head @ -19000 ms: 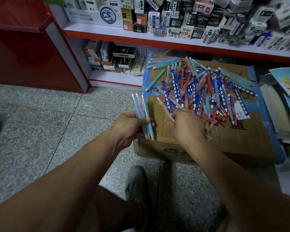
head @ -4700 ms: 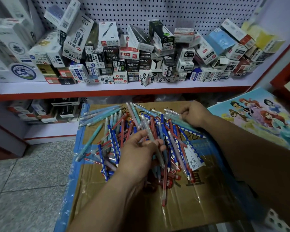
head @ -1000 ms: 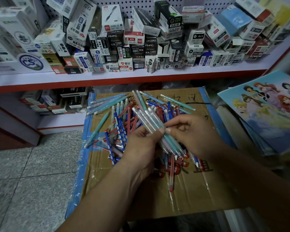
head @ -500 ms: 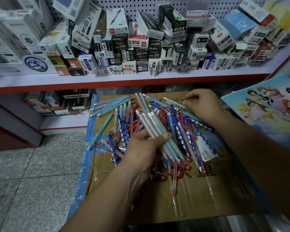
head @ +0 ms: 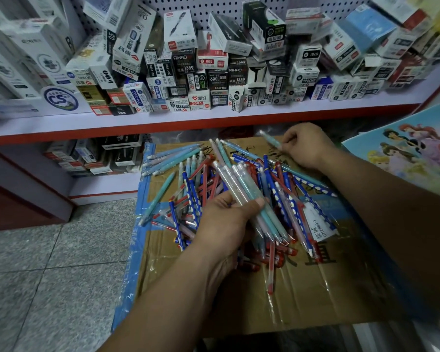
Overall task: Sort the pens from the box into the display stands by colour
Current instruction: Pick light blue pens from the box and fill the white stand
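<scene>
Teal-and-pale pens (head: 249, 196) sit bundled in the left hand (head: 224, 219) — the right hand (head: 305, 146) pinches another pen (head: 271, 138) at the box's (head: 315, 288) far edge; the pile (head: 196, 184) lies mostly unsorted, no stands in view.

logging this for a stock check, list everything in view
loose pens: many, blue spotted, red, teal, pink, heaped on the cardboard box
pen bundle: several, pale teal and pink, in left hand
single pen: one, teal, in right hand
cardboard box: one, brown with blue tape, centre
small boxes: many, white, black, red, on shelves
shelves: two, white with red edge, behind
picture book: one, pale blue cover, far right
left hand: grip round pen bundle
right hand: grip pinching single pen
</scene>
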Motion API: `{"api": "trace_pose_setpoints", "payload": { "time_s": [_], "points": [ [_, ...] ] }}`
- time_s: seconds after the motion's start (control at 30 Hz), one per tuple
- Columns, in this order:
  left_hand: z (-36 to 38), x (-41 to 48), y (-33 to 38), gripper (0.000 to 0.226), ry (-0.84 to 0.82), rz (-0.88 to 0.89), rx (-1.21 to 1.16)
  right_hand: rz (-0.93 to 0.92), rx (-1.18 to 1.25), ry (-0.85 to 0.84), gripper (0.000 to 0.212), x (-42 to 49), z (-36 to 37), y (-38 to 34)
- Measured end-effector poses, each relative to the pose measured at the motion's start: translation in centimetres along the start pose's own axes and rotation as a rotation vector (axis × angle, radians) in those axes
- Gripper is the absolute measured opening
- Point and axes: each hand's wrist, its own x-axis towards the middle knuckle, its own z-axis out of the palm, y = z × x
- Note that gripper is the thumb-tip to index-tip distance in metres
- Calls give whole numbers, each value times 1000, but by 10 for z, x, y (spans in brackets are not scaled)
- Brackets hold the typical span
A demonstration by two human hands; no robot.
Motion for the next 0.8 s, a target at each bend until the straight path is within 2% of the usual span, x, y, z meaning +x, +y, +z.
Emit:
{"api": "trace_pose_setpoints", "payload": {
  "time_s": [0.17,0.3,0.37,0.47,0.63,0.8],
  "points": [
    [27,-12,-6,17,-43,25,3,-77,245,164,8,-86,-43,-5],
    [54,-29,-19,17,-80,8,16,-76,428,144,12,-176,-74,17],
    [73,-41,-29,19,-111,-9,38,-39,465,151,14,-215,-87,35],
    [104,-62,-45,19,-167,-17,64,13,475,262,21,-270,-107,63],
    [143,-92,-69,18,-234,-7,159,233,605,450,21,-351,-131,102],
    [158,-119,-93,27,-280,-16,227,404,498,589,18,-397,-139,151]
  ]
}}
